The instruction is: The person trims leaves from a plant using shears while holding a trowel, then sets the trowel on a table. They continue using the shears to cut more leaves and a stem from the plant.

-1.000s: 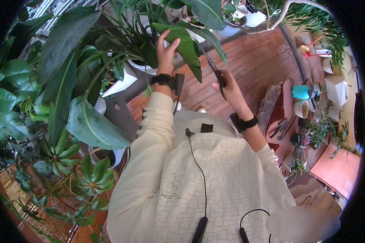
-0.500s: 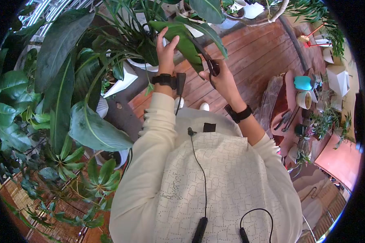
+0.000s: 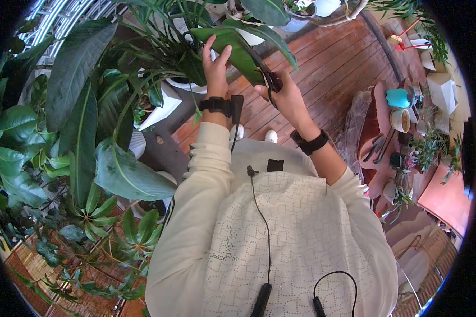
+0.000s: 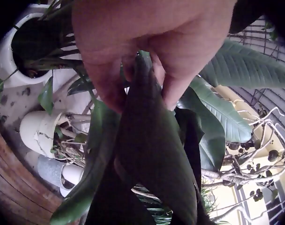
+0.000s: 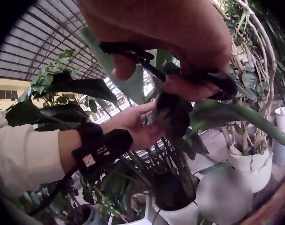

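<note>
A big green leaf [image 3: 238, 55] slants across the space between my two hands. My left hand [image 3: 217, 71] holds it, and in the left wrist view the folded leaf [image 4: 152, 140] runs between thumb and fingers. On the other side, my right hand [image 3: 290, 103] grips dark scissors [image 3: 274, 83] right at the leaf's edge near its tip. Their black handle loops [image 5: 220, 82] show around the fingers in the right wrist view. The blades are mostly hidden along the leaf.
Broad-leaved plants [image 3: 84, 105] crowd the left side. A white pot [image 5: 252, 168] stands beyond the leaf. Wooden flooring [image 3: 322, 68] stretches ahead. To the right, a reddish table [image 3: 373, 127] bears a turquoise item [image 3: 397, 98], a cup [image 3: 400, 120] and tools.
My right hand has moved left and up with the scissors, from beside the leaf to its tip edge. My left hand keeps its hold, and the leaf's tip has risen slightly.
</note>
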{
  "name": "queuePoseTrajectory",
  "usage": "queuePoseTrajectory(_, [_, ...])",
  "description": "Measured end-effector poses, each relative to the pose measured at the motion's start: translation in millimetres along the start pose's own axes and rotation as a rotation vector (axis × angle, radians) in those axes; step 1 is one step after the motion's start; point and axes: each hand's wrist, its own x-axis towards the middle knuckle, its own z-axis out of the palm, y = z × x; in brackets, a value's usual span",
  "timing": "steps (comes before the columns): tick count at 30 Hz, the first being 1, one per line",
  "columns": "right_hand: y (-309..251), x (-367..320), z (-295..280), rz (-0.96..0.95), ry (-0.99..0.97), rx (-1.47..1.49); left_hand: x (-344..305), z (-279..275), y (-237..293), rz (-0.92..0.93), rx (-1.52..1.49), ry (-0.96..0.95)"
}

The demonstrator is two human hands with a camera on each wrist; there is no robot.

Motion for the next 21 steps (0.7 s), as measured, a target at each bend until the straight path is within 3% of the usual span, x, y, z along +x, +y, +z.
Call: queuePoseTrajectory(21, [5.2,-0.5,4.3,-0.042,0.003,0.020,-5.5,0.8,3.8,-0.024,0.009,0.002])
